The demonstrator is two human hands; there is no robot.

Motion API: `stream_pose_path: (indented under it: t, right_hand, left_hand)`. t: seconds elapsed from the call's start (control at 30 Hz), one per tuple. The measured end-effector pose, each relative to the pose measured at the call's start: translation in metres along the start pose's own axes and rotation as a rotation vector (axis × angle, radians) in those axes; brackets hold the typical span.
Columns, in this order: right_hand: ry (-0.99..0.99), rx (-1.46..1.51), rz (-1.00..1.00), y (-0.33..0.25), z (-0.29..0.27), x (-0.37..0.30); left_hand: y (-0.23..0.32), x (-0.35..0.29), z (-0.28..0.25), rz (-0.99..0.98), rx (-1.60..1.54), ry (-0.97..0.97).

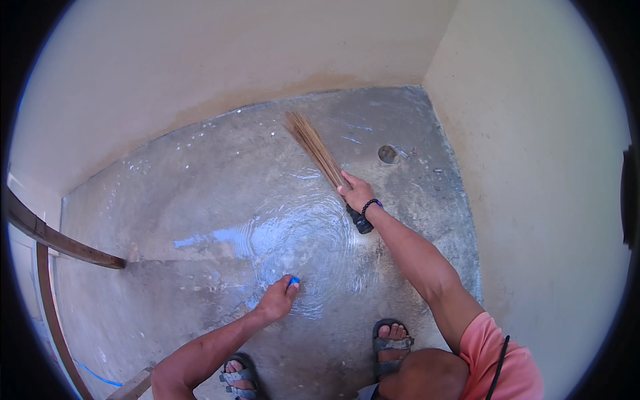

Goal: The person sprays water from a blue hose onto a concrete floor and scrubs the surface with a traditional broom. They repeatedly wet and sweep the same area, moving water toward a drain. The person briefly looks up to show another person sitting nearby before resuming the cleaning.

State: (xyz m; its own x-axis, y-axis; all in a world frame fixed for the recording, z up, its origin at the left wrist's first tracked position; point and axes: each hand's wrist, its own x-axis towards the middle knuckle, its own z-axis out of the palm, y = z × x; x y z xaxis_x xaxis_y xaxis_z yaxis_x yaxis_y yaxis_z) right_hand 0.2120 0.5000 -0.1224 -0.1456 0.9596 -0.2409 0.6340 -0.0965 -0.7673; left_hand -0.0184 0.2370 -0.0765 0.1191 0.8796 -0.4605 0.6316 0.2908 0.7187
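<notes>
My right hand (358, 192) grips a stick broom (313, 148) low on its bundle of thin brown ribs. The dark bound end (361, 222) sticks out behind the hand, and the loose tips point toward the far wall. Nearer to me, my left hand (278, 298) is closed around a small blue object (294, 281); the fingers hide most of it, so its kind cannot be made out. Rippling water (300, 233) spreads over the grey concrete floor (193, 167) around and beyond my left hand.
A round hole (387, 154) lies in the floor right of the broom. Pale walls (267, 47) meet at the far right corner. Wooden bars (73, 247) stand at the left, with a thin blue line (99, 377) near the lower left. My sandalled feet (392, 343) are at the near side.
</notes>
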Motion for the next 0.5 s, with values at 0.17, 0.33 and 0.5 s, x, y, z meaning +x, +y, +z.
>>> stream_pose_path:
  t: [0.17,0.33,0.5]
  right_hand:
    - [0.421,0.149,0.154,0.025,-0.018,0.018]
    - [0.493,0.224,-0.03,0.006,0.017,-0.047]
    - [-0.105,0.01,-0.262,-0.003,0.009,-0.121]
  left_hand:
    - [0.005,-0.002,-0.001,-0.003,-0.039,-0.023]
    - [0.01,-0.009,-0.009,-0.006,-0.032,0.011]
    - [0.011,-0.005,-0.009,0.014,0.026,-0.046]
